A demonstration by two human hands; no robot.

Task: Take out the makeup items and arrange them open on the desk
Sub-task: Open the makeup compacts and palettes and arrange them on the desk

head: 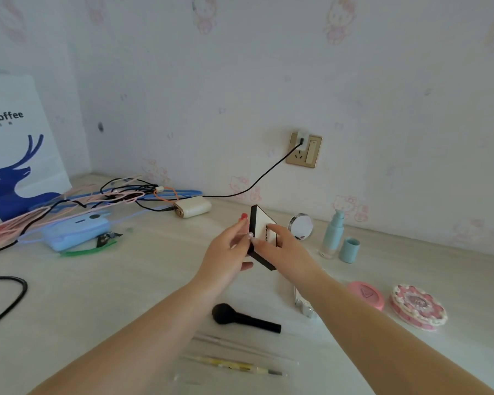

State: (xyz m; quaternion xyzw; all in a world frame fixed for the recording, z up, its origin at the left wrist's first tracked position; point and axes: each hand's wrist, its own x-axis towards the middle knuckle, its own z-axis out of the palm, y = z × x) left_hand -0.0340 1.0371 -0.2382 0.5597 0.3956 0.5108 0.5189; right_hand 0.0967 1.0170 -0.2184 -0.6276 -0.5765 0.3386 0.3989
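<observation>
Holding a flat rectangular palette (264, 238) up off the surface (143, 280) near its far edge, both hands meet at the middle of the view: the left hand (228, 252) pinches the near-left side with curled fingers, a red-nailed fingertip showing at the top corner, while the right hand (280, 246) lies over the pale cover with its fingers curled round the right side. The palette stands tilted on one corner like a diamond, its long axis running from upper left to lower right, and its dark seam edge faces the left hand, so that hand looks better placed to pry the lid while the right one steadies the case. It appears to be stiff card or plastic, cream-faced with black edges and small lettering. Whether the lid has started to part I cannot tell. Already laid out toward the right edge are a round mirror compact (301, 226) standing open, a matte teal pump bottle (332, 233) with its cap (349, 250) just beside it, a smooth pink compact (367, 295) and a frilled pink round case (418, 310). Near the front edge lie a black fluffy brush (244, 317) and thin clear pencils (234, 364).
</observation>
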